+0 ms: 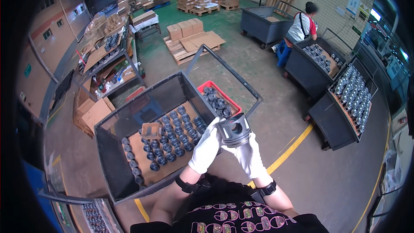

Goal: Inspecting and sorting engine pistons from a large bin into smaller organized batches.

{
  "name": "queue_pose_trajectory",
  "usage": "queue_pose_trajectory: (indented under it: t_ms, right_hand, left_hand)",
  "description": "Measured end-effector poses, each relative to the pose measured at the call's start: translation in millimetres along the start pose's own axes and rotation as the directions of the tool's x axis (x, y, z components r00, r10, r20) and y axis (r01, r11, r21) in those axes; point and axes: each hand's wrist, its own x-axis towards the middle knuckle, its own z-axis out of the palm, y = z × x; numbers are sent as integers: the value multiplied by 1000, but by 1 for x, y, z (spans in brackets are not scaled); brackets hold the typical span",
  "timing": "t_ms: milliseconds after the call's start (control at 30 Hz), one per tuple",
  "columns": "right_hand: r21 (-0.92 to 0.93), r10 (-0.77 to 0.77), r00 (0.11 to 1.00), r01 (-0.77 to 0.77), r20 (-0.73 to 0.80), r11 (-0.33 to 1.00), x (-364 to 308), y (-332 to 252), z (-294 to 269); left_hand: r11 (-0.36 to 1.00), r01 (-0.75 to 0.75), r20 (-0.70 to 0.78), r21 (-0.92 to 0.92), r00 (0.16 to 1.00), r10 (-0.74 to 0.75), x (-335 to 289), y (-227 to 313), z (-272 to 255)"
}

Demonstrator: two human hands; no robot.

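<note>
Between my two white-gloved hands is a dark grey metal piston (235,130), its round pin hole facing up and grooved rings around its lower end. My left hand (208,146) grips its left side, and my right hand (249,154) holds it from below and the right. Left of my hands stands a dark grey metal cart (113,177). Several rows of pistons (170,141) stand upright on a brown cardboard sheet inside it. A small open cardboard box (152,130) rests among them.
Beyond the cart sits a red bin (235,102) full of pistons, beneath the cart's handle (233,72). To the right are a cart of shiny parts (345,118) and another cart (297,67), with a person (303,25) seated beside it. Cardboard boxes (185,28) lie on a pallet ahead.
</note>
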Motion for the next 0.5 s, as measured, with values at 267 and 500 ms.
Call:
queue_pose_trajectory:
  t_ms: [267,500]
  right_hand:
    - [-952,-538,808,304,240,32,-12,34,24]
    - [-929,-449,828,369,337,-16,-11,37,24]
  left_hand:
    - [687,191,142,-701,982,-128,-3,-11,9]
    - [557,226,161,-799,973,-164,-12,-7,8]
